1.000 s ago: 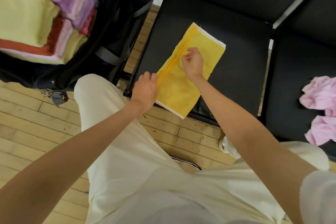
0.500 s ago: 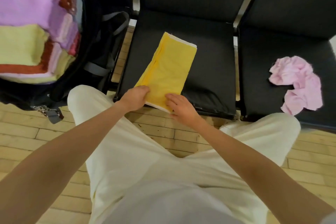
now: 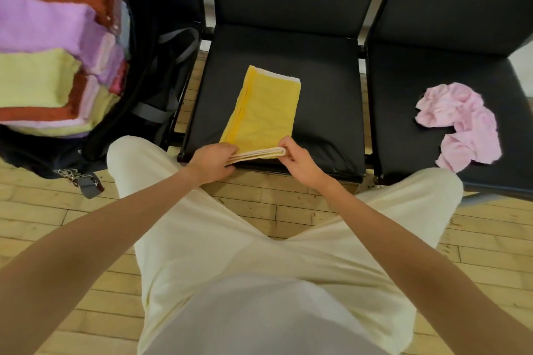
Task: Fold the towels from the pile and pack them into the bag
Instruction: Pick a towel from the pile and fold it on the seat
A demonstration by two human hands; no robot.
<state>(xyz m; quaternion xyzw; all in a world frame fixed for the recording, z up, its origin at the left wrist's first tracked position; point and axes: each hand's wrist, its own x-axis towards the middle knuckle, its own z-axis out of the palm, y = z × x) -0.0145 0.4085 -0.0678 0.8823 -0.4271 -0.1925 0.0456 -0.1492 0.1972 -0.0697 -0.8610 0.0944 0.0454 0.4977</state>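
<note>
A towel [image 3: 266, 112] lies on the middle seat [image 3: 323, 101], both hands at its near edge. A crumpled towel [image 3: 461, 121] sits on the right seat [image 3: 418, 81]. The bag [image 3: 138, 112] stands left, on the floor [image 3: 43, 222], holding folded towels [image 3: 49, 66].

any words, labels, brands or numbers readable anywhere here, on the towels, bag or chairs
None can be read.
yellow towel: plain, no print or tag showing.
pink towel: no text.
folded towels in the bag: no labels visible.
chairs: no markings.
</note>
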